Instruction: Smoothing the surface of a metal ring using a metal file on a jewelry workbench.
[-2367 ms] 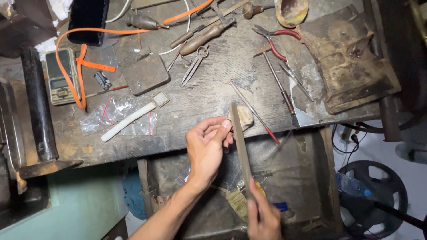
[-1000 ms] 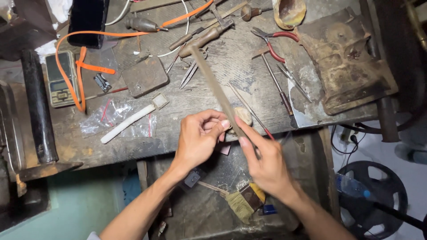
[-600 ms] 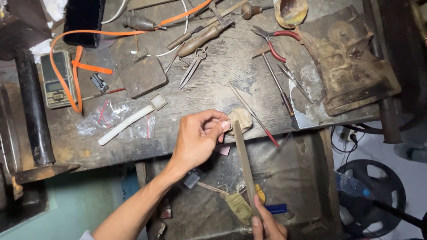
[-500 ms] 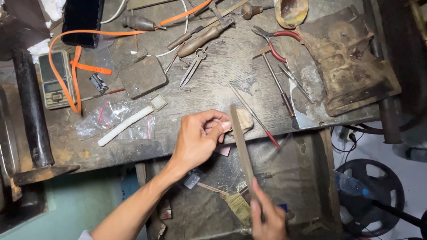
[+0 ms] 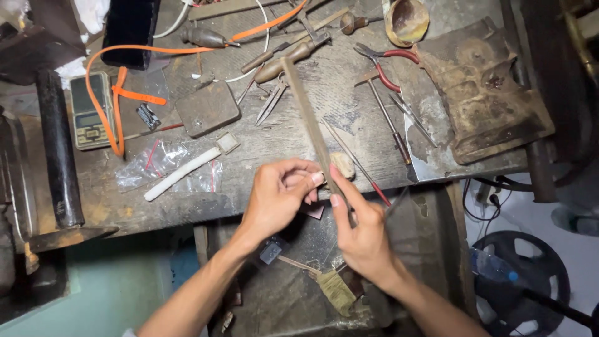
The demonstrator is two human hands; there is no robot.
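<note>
Steel file [image 5: 309, 125] runs from 6 toward 12 o'clock over desk [image 5: 262, 156] edge | right hand [image 5: 362, 234] fingers clamped on its near end | left hand [image 5: 277, 196] fingers pinched on small workpiece against peg [image 5: 342, 165] | filing under way, finish cannot be judged.

Dim overhead light falls evenly on the table [image 5: 262, 156], leaving its corners dark. Focus is sharp; shadows stay soft

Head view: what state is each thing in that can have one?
File: held in right hand, pushed across the bench peg.
Left hand: pinched at the peg.
Red-handled pliers: lying flat, handles apart.
Scissors: lying shut.
Brush: lying in the tray.
</note>
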